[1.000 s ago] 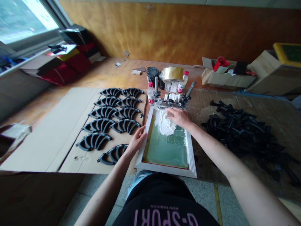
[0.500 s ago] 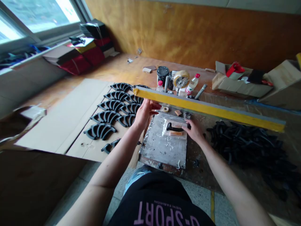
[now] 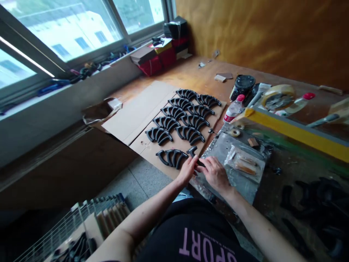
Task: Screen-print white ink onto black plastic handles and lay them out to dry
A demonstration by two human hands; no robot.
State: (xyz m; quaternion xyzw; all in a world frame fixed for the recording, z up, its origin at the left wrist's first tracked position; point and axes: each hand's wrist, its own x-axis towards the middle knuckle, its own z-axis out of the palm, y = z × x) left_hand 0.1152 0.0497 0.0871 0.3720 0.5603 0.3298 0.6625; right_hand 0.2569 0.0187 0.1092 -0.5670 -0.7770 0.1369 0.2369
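Note:
Between my two hands is a black curved handle (image 3: pixel 192 150), its thick end showing above my fingers at the front right of the cardboard sheet (image 3: pixel 139 120). My left hand (image 3: pixel 188 169) is closed around its lower part. From the other side, my right hand (image 3: pixel 216 174) pinches the same piece, and the fingers hide much of it. Just left of them lies a fanned group of black handles (image 3: pixel 172 156) on the cardboard. To the right, a plastic-covered pad (image 3: pixel 245 163) rests on the grey metal plate (image 3: pixel 218 145).
Several more fanned rows of black handles (image 3: pixel 188 112) cover the cardboard. A yellow-faced bar (image 3: pixel 297 133) crosses above the bench at right, near a red-capped bottle (image 3: pixel 233 109) and tape rolls (image 3: pixel 235 131). Loose black handles (image 3: pixel 313 211) are heaped at right. A wire rack (image 3: pixel 79 222) stands below left.
The view has swung left. The black handle has left the pad in my right hand, and both hands have come together on it at the cardboard's edge.

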